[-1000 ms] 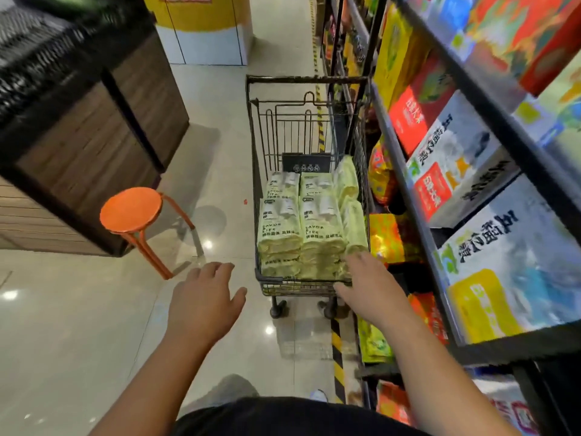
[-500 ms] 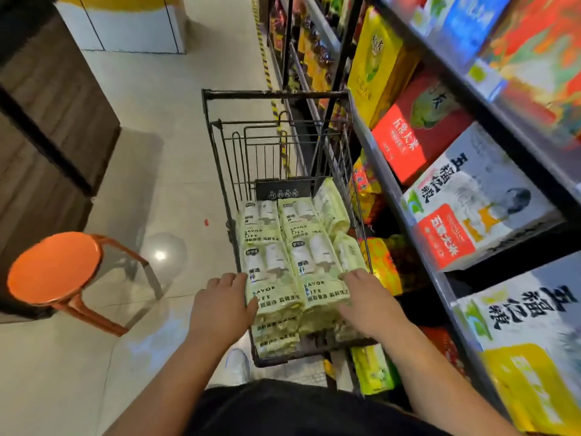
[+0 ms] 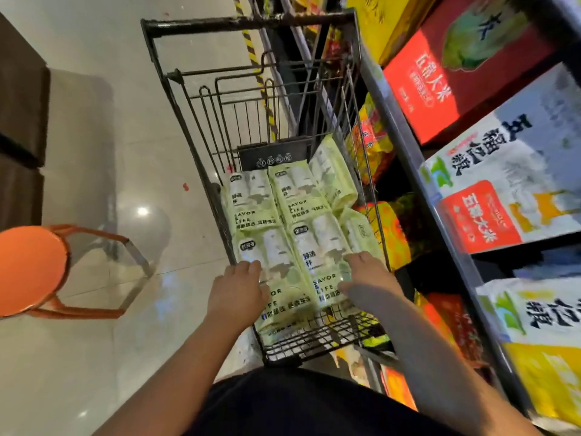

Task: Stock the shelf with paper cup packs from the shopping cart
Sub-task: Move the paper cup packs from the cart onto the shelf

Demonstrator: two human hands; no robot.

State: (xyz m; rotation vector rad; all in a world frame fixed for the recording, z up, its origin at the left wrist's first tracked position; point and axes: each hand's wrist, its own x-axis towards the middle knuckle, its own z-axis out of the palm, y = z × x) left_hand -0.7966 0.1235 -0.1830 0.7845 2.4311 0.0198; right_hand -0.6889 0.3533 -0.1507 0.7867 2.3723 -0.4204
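A grey metal shelf (image 3: 405, 146) of boxed goods stands just right of the black wire shopping cart (image 3: 201, 143). Pale green plastic paper cup packs (image 3: 276, 253) fill the cart. Both hands, left (image 3: 239, 294) and right (image 3: 367, 278), lie spread open on the 2 nearest packs, gripping nothing.

"SAVOR LIFE" on cup packs (image 3: 284, 272)

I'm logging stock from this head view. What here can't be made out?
- How many paper cup packs are stacked: upper packs cover lower ones.
- Grip: the left hand and right hand lie on the packs, fingertips hidden.
- Shelf space for the packs: none shows; the frame edge cuts the shelf off.
- Small print on the packs: blurred.
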